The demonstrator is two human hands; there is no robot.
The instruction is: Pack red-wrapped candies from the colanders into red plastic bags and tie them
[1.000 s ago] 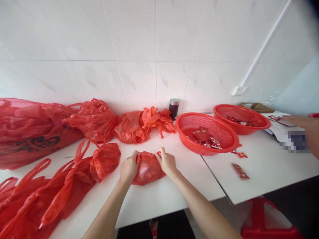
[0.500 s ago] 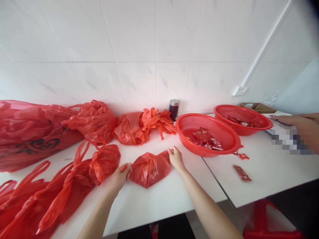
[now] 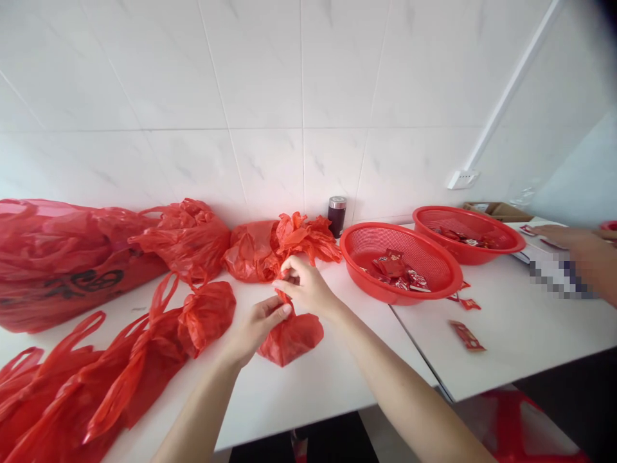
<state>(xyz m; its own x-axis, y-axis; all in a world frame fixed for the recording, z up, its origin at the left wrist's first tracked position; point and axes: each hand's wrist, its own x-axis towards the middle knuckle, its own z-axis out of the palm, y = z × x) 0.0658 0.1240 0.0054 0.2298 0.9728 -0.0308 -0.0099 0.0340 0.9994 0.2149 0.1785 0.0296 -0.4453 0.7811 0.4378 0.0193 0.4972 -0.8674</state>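
Observation:
A small filled red plastic bag [image 3: 294, 337] rests on the white table in front of me. My left hand [image 3: 263, 328] pinches its gathered neck from the left, thumb on top. Just above, my right hand [image 3: 306, 283] has its fingers closed on the upper end of the same bag, where a bit of red plastic shows. The two hands are close together over the bag. Its contents cannot be made out through the plastic. Close behind my right hand lies a crumpled red bag [image 3: 308, 238].
Several red bags [image 3: 139, 354] crowd the left side. Two red baskets [image 3: 400, 299] [image 3: 470, 254] hold small packets. A loose packet [image 3: 466, 335] lies on the right table. A dark flask [image 3: 337, 215] stands by the wall. At far right is another person's hand [image 3: 573, 241].
My hands have come together from the bag's two sides to its neck. The bag's ends, spread apart before, are now gathered upward. The other person's hand has shifted slightly.

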